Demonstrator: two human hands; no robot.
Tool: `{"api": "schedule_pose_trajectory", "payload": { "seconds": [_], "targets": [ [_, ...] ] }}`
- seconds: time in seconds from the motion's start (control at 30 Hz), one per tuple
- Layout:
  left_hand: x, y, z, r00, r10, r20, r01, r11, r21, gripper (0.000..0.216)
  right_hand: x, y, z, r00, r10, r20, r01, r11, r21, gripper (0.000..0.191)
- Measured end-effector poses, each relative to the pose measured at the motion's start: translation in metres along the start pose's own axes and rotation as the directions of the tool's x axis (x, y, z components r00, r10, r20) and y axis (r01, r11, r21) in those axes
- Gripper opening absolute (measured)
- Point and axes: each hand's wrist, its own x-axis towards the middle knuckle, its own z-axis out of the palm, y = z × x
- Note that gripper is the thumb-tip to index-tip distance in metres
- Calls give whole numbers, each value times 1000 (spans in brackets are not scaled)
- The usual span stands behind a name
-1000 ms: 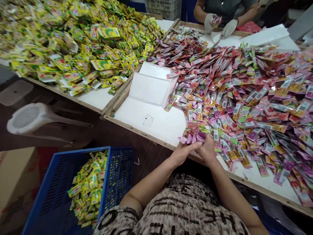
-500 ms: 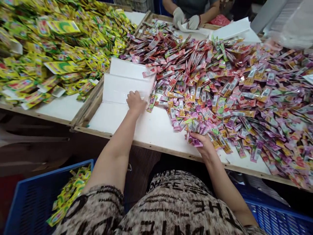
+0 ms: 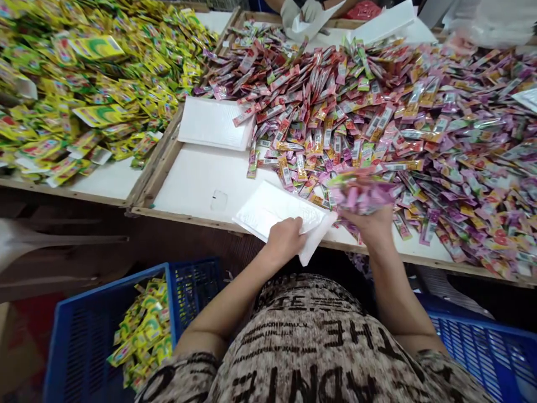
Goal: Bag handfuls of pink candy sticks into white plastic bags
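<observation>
In my left hand (image 3: 287,237) is a white packaging bag (image 3: 272,208), gripped near its right end and tilted over the table's front edge. That end stands partly open, towards my other hand. My right hand (image 3: 373,224) is closed round a bunch of small pink and purple sachets (image 3: 363,190), smeared by motion, just right of the bag's mouth. Around and behind it spreads a big heap of pink, red and purple sachets (image 3: 319,112). More white bags (image 3: 216,124) lie flat at the tray table's left side.
A wooden rim (image 3: 201,224) edges the white tabletop (image 3: 184,182). Yellow packets (image 3: 138,73) are piled on the left table. Blue crates (image 3: 71,330) stand below, one holding yellow packets (image 3: 145,330). Across the table, a person's gloved hands (image 3: 309,11) hold a white bag.
My left hand has brought a white bag from the stack towards me and to the right. My right hand has lifted the bunch of sachets off the heap.
</observation>
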Motion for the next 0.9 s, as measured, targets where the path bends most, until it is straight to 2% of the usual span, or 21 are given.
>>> {"api": "schedule_pose_trajectory", "payload": {
  "seconds": [0.07,0.1,0.17,0.23,0.3,0.37,0.5,0.57,0.63,0.7,0.73,0.8,0.9],
  "targets": [
    [4,13,22,997,-73,-15,73,997,-16,14,-8,1,14,986,-112,120,145,937,-318,59],
    [7,13,27,992,-117,-48,115,992,-55,14,-14,6,18,971,-149,187,223,849,-479,60],
    [10,5,29,975,-181,-131,156,971,-181,18,-25,22,22,931,-176,320,360,590,-723,60],
    [10,-4,29,954,-203,-221,125,938,-322,19,-35,41,22,893,-158,422,450,342,-825,58],
    [10,-10,30,932,-200,-304,62,910,-409,18,-40,54,20,852,-163,497,522,190,-832,52],
    [15,-9,33,913,-195,-358,23,902,-432,15,-41,59,19,778,-222,588,619,107,-778,44],
    [46,5,36,902,-221,-370,63,917,-393,10,-31,59,21,588,-331,738,787,24,-616,37],
    [58,16,34,910,-144,-389,19,951,-309,10,-24,59,23,548,-336,766,815,10,-579,35],
    [60,27,32,909,60,-413,-125,983,-132,13,-20,59,25,563,-277,779,813,16,-581,32],
    [50,35,30,875,273,-401,-265,961,75,18,-19,58,29,619,-181,764,781,40,-624,31],
    [42,36,29,856,328,-398,-288,944,159,19,-19,57,31,655,-140,743,754,54,-654,31],
    [24,34,27,836,331,-438,-230,935,268,17,-23,53,38,721,-88,688,693,82,-716,32],
    [6,23,27,795,244,-556,-70,947,315,16,-29,47,50,812,-53,582,584,117,-804,31]
  ]
}}
